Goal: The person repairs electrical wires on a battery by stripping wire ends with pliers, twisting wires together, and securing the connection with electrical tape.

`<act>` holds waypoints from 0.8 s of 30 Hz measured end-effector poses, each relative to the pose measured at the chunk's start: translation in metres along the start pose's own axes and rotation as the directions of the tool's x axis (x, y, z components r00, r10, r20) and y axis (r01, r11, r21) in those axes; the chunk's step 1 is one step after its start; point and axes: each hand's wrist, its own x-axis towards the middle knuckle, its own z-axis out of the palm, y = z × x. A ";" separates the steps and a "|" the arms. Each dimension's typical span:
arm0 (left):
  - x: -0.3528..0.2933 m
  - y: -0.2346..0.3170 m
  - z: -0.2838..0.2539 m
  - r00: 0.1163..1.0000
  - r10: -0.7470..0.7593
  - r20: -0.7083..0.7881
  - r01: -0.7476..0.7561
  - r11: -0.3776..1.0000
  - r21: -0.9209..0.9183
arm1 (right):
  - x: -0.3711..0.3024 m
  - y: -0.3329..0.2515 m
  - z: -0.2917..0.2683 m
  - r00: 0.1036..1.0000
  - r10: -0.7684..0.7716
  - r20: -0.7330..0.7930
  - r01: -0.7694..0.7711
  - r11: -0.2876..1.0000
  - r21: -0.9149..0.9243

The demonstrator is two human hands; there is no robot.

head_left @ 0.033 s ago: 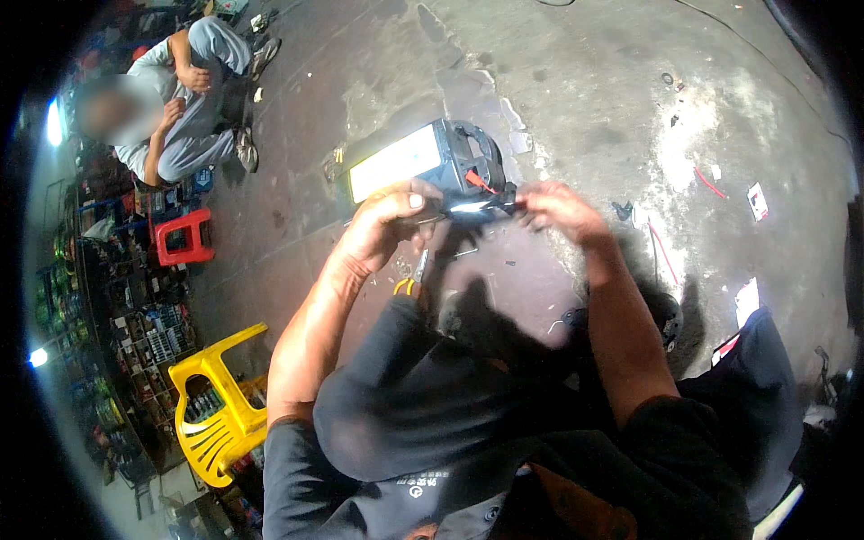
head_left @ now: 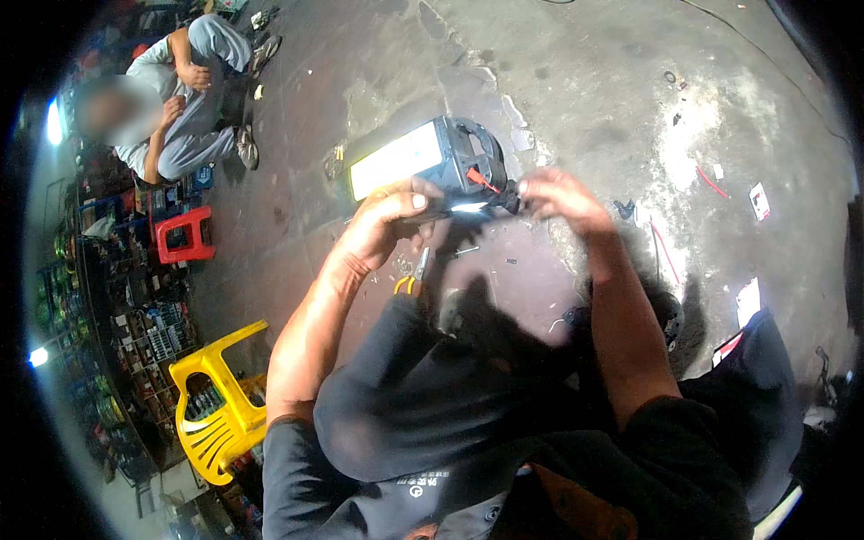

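Observation:
My left hand (head_left: 387, 219) is closed around the near end of a dark, glossy, elongated piece (head_left: 470, 208), which catches a bright glare. At its other end, my right hand (head_left: 569, 200) has curled fingers close together, somewhat blurred; what they pinch is too small to make out. Just beyond my hands a dark blue-grey box with a carrying handle (head_left: 448, 148) lies on the floor, a bright label on its side. A red connector with a thin red wire (head_left: 477, 176) shows beside the handle. Pliers with yellow grips (head_left: 410, 281) are below my left hand, near my knee.
To the left are a yellow plastic chair (head_left: 216, 405), a red stool (head_left: 184, 236) and crowded shelves (head_left: 148, 337). Another person (head_left: 189, 108) sits low at the far left. Red wire pieces (head_left: 664, 252) and paper scraps (head_left: 748, 301) litter the floor at right.
My right hand's fingers have shifted very slightly at the far end of the dark piece. My left hand keeps its hold, and the box stays in place.

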 end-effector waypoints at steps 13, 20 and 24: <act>0.002 0.010 -0.002 0.985 -0.080 -0.153 0.128 0.933 0.336 | -0.026 -0.070 0.110 0.918 -0.254 0.305 0.297 0.950 -0.101; -0.008 0.008 -0.005 0.991 -0.095 -0.097 0.123 0.928 0.351 | -0.008 -0.048 0.086 0.749 -0.145 0.646 0.488 0.780 -0.391; -0.008 0.002 -0.017 0.993 -0.111 -0.049 0.121 0.935 0.333 | -0.006 -0.047 0.088 0.743 0.012 0.669 0.321 0.871 -0.372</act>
